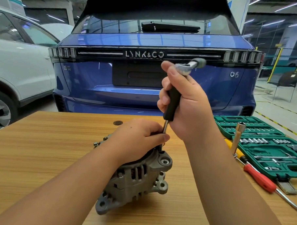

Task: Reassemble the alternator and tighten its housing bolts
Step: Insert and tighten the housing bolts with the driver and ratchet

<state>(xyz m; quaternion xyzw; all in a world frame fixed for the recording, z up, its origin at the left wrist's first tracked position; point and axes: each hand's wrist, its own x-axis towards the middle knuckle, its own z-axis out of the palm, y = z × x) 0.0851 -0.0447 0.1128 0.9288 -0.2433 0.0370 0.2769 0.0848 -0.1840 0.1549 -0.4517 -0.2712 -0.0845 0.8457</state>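
A grey cast alternator (pixel 136 178) stands on the wooden table (pixel 40 150), its mounting ears toward me and to the right. My left hand (pixel 138 139) lies over its top, with the fingers curled round the lower end of a metal extension shaft (pixel 165 128). That shaft runs down to the housing's right rim; its tip and the bolt are hidden by my fingers. My right hand (pixel 187 100) grips the black handle of the driver tool (pixel 172 103) upright above the shaft. A silver ratchet head (pixel 189 66) sits on the tool's top end.
An open green socket set case (pixel 262 144) lies at the table's right. Beside it are a long socket on an extension (pixel 237 138), a yellow-handled tool and a red-handled screwdriver (pixel 260 178). A blue car's rear (pixel 146 69) stands just beyond the table, a white car (pixel 18 64) at left.
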